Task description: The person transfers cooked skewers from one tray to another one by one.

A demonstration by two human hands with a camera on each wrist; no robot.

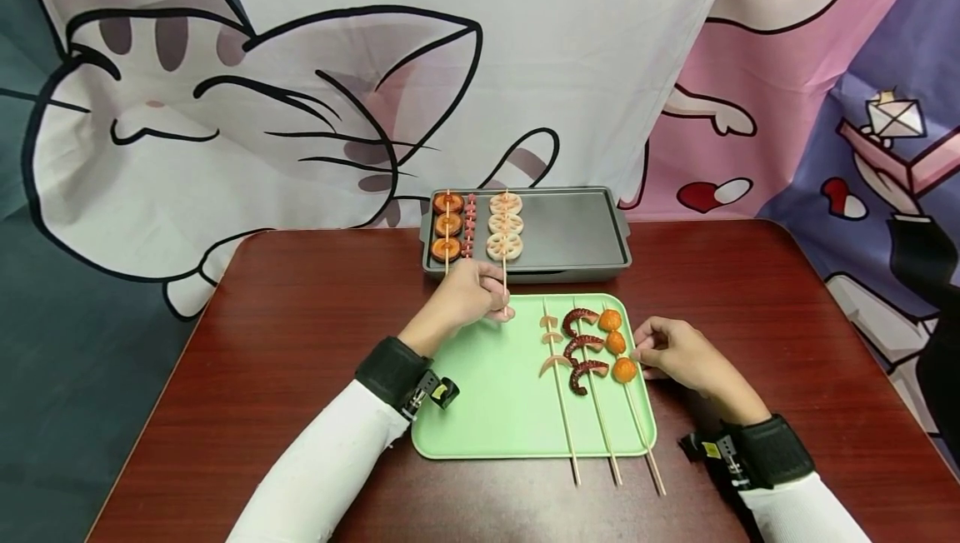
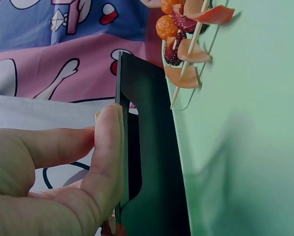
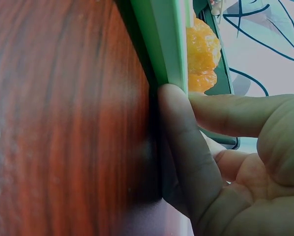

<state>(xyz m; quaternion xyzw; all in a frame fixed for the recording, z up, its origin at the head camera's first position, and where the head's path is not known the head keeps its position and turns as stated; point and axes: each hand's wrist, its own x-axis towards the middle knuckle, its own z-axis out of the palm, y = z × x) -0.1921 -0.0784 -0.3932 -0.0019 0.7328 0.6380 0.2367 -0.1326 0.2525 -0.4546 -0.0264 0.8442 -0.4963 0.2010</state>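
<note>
My left hand (image 1: pixel 474 295) pinches the stick end of a lotus root skewer (image 1: pixel 505 224), whose pale slices lie over the grey grill pan (image 1: pixel 577 231). In the left wrist view the thumb and fingers (image 2: pixel 107 147) meet in front of the pan's edge, and the stick is mostly hidden. My right hand (image 1: pixel 678 356) pinches the right rim of the light green tray (image 1: pixel 487 410). The right wrist view shows that rim (image 3: pixel 174 54) between thumb and finger, close to an orange ball skewer (image 3: pixel 203 54).
Beside the lotus root on the pan lie a skewer of round brown slices (image 1: pixel 447 225) and a thin pink skewer (image 1: pixel 469 226). On the tray are an orange ball skewer, a dark red tentacle skewer (image 1: pixel 583 351) and a skewer of thin pale-orange slices (image 1: pixel 552 338), sticks overhanging the front edge.
</note>
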